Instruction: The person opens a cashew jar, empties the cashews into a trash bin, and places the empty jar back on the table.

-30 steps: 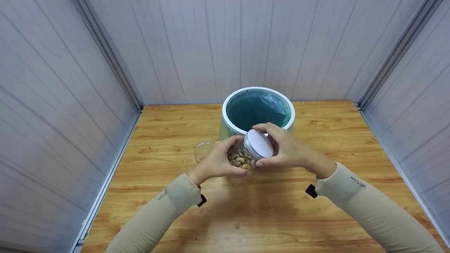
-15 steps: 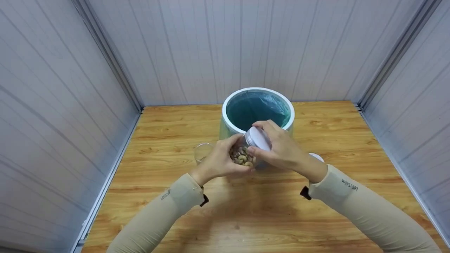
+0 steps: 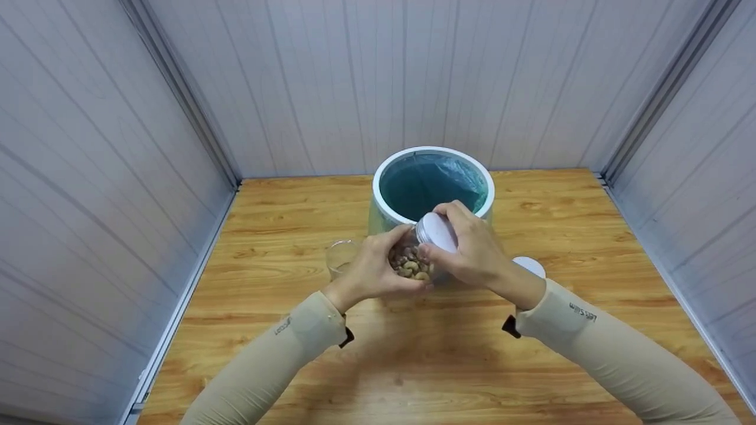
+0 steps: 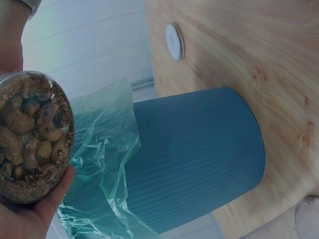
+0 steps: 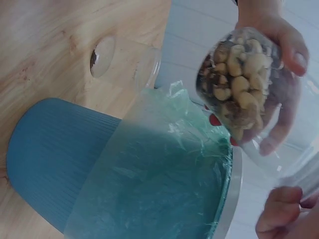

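Observation:
My left hand (image 3: pixel 369 271) grips a clear jar (image 3: pixel 409 263) around its side, tilted in front of the bin. Cashews and darker, dirty-looking bits (image 5: pixel 239 82) lie inside it. On the jar's mouth sits a white-topped screw lid (image 3: pixel 438 232) with a silver rim, which my right hand (image 3: pixel 477 251) holds between thumb and fingers. The left wrist view shows the contents through the jar's base (image 4: pixel 32 134). Both hands are above the table, close to the near rim of a bin (image 3: pixel 384 203) lined with a green bag (image 5: pixel 164 164).
To the left of my left hand stands a clear container (image 3: pixel 339 254), some residue in its bottom. A second white lid (image 3: pixel 530 267) lies on the wooden table (image 3: pixel 283 224), partly behind my right wrist. Pale panel walls (image 3: pixel 378 77) enclose the back and sides.
My right thumb has shifted up onto the lid's face and the hand has turned. That wrist has moved left, uncovering the lid on the table. The jar has moved slightly right.

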Action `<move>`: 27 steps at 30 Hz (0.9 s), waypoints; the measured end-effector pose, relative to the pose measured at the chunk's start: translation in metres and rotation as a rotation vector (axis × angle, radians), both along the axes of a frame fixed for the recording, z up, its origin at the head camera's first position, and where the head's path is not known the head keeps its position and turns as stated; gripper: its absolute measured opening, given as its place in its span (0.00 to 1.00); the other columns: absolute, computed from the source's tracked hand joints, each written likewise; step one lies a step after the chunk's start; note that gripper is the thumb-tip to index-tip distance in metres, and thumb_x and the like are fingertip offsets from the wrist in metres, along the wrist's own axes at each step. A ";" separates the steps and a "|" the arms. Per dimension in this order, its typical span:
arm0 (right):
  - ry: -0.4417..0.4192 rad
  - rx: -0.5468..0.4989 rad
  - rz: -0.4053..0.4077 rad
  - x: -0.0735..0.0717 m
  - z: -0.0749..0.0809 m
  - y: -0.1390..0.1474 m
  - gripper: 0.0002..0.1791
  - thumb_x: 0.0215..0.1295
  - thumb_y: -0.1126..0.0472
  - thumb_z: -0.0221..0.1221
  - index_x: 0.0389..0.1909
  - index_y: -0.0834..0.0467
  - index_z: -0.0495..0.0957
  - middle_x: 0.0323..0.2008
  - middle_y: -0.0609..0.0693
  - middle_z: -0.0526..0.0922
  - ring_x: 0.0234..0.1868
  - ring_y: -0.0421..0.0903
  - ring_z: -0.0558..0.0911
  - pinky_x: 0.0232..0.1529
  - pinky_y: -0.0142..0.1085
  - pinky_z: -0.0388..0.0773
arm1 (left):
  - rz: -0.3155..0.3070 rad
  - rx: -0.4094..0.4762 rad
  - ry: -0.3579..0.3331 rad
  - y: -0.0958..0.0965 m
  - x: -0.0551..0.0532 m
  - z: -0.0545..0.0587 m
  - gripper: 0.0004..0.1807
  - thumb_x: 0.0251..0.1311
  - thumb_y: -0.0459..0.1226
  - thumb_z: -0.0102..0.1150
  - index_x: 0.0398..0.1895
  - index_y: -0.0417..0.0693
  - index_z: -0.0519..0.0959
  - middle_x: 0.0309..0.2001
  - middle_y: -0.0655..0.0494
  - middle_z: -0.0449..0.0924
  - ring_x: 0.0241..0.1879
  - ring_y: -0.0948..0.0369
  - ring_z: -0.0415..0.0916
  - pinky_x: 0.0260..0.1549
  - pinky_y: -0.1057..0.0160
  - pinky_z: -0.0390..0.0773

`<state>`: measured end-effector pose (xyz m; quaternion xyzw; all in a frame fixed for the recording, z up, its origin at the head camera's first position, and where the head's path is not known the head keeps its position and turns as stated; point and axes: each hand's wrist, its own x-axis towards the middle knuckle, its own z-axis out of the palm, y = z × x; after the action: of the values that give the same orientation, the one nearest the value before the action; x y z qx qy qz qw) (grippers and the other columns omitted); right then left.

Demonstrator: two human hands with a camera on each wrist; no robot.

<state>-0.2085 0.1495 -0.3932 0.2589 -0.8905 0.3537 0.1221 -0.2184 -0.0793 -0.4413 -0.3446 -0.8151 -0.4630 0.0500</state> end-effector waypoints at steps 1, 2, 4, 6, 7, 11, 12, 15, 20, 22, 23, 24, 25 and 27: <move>0.021 -0.013 0.000 0.000 -0.001 0.000 0.35 0.65 0.40 0.64 0.63 0.61 0.76 0.56 0.58 0.82 0.48 0.55 0.82 0.42 0.49 0.87 | 0.000 0.006 0.005 0.001 0.000 0.000 0.46 0.49 0.49 0.86 0.73 0.54 0.75 0.63 0.59 0.86 0.57 0.64 0.83 0.62 0.60 0.85; 0.042 -0.026 0.004 0.001 -0.002 0.000 0.35 0.64 0.41 0.64 0.62 0.61 0.76 0.55 0.59 0.82 0.47 0.55 0.82 0.41 0.48 0.86 | -0.001 0.012 0.008 0.001 0.000 0.000 0.46 0.48 0.49 0.86 0.73 0.54 0.76 0.62 0.59 0.86 0.56 0.64 0.83 0.61 0.61 0.85; 0.084 -0.043 0.016 0.001 -0.004 0.000 0.34 0.63 0.42 0.64 0.60 0.62 0.77 0.53 0.59 0.83 0.45 0.55 0.82 0.39 0.46 0.84 | 0.003 0.019 0.013 0.002 0.000 -0.001 0.47 0.47 0.49 0.87 0.72 0.52 0.76 0.61 0.58 0.87 0.56 0.64 0.83 0.60 0.61 0.86; 0.124 -0.055 0.030 0.001 -0.005 0.000 0.33 0.63 0.42 0.64 0.59 0.63 0.77 0.51 0.60 0.83 0.43 0.55 0.82 0.37 0.45 0.83 | 0.008 0.022 0.021 0.003 0.000 -0.001 0.48 0.45 0.49 0.87 0.72 0.51 0.76 0.61 0.56 0.87 0.55 0.63 0.83 0.60 0.60 0.86; 0.142 -0.060 0.038 0.000 -0.006 0.000 0.33 0.62 0.43 0.64 0.58 0.63 0.77 0.50 0.60 0.83 0.42 0.55 0.82 0.36 0.44 0.82 | 0.009 0.022 0.023 0.003 0.000 -0.001 0.48 0.45 0.49 0.87 0.72 0.51 0.76 0.61 0.56 0.87 0.56 0.62 0.83 0.60 0.59 0.86; 0.181 -0.067 0.059 -0.001 -0.008 0.001 0.32 0.61 0.44 0.64 0.58 0.64 0.77 0.50 0.60 0.84 0.41 0.54 0.82 0.35 0.43 0.81 | 0.015 0.016 0.029 0.004 0.000 -0.001 0.48 0.45 0.49 0.87 0.73 0.51 0.76 0.61 0.56 0.87 0.56 0.62 0.83 0.61 0.58 0.85; 0.186 -0.066 0.062 -0.002 -0.009 0.002 0.33 0.61 0.44 0.64 0.58 0.64 0.77 0.49 0.60 0.84 0.42 0.55 0.82 0.35 0.43 0.82 | 0.016 0.014 0.027 0.005 0.000 -0.002 0.48 0.46 0.49 0.87 0.73 0.51 0.76 0.61 0.56 0.87 0.56 0.62 0.83 0.61 0.58 0.85; 0.198 -0.059 0.072 -0.002 -0.011 0.003 0.33 0.61 0.43 0.64 0.58 0.65 0.77 0.49 0.61 0.84 0.42 0.55 0.82 0.35 0.44 0.82 | 0.016 0.009 0.014 0.005 0.000 -0.002 0.48 0.46 0.48 0.87 0.73 0.52 0.76 0.62 0.56 0.87 0.57 0.61 0.83 0.62 0.58 0.85; 0.214 -0.047 0.086 -0.003 -0.011 0.005 0.34 0.62 0.43 0.64 0.58 0.66 0.77 0.49 0.62 0.84 0.41 0.55 0.83 0.35 0.43 0.82 | 0.019 -0.002 -0.005 0.005 0.001 -0.002 0.49 0.46 0.50 0.86 0.74 0.52 0.75 0.63 0.55 0.86 0.58 0.61 0.82 0.63 0.58 0.84; 0.215 -0.046 0.092 -0.004 -0.011 0.006 0.34 0.62 0.43 0.64 0.58 0.66 0.77 0.49 0.61 0.84 0.41 0.55 0.83 0.35 0.43 0.82 | 0.020 -0.003 -0.012 0.005 0.000 -0.002 0.49 0.46 0.50 0.86 0.75 0.52 0.75 0.64 0.56 0.85 0.58 0.60 0.82 0.63 0.57 0.84; 0.214 -0.046 0.095 -0.004 -0.011 0.006 0.34 0.62 0.43 0.64 0.58 0.65 0.77 0.49 0.61 0.84 0.41 0.55 0.83 0.35 0.43 0.82 | 0.020 -0.005 -0.015 0.005 0.000 -0.002 0.49 0.46 0.50 0.86 0.75 0.53 0.75 0.64 0.56 0.85 0.59 0.60 0.82 0.63 0.57 0.84; 0.213 -0.048 0.097 -0.005 -0.011 0.006 0.34 0.62 0.43 0.64 0.58 0.65 0.77 0.49 0.61 0.84 0.42 0.55 0.83 0.35 0.43 0.82 | 0.019 -0.005 -0.018 0.005 0.000 -0.002 0.50 0.46 0.51 0.86 0.75 0.53 0.75 0.64 0.56 0.85 0.59 0.60 0.82 0.63 0.57 0.84; 0.213 -0.048 0.099 -0.005 -0.011 0.007 0.34 0.62 0.42 0.65 0.59 0.65 0.77 0.50 0.61 0.84 0.42 0.54 0.83 0.35 0.43 0.82 | 0.016 -0.004 -0.022 0.005 0.000 -0.002 0.50 0.46 0.51 0.86 0.75 0.54 0.75 0.64 0.57 0.85 0.59 0.60 0.82 0.63 0.57 0.84; 0.213 -0.048 0.103 -0.006 -0.012 0.007 0.34 0.62 0.42 0.65 0.59 0.64 0.77 0.50 0.61 0.84 0.42 0.54 0.83 0.36 0.43 0.83 | 0.010 0.000 -0.029 0.005 -0.001 -0.002 0.50 0.46 0.51 0.86 0.75 0.54 0.75 0.65 0.57 0.85 0.59 0.60 0.82 0.63 0.57 0.85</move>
<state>-0.2143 0.1564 -0.4047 0.3372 -0.8494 0.3511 0.2036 -0.2192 -0.0747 -0.4436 -0.3335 -0.8175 -0.4678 0.0404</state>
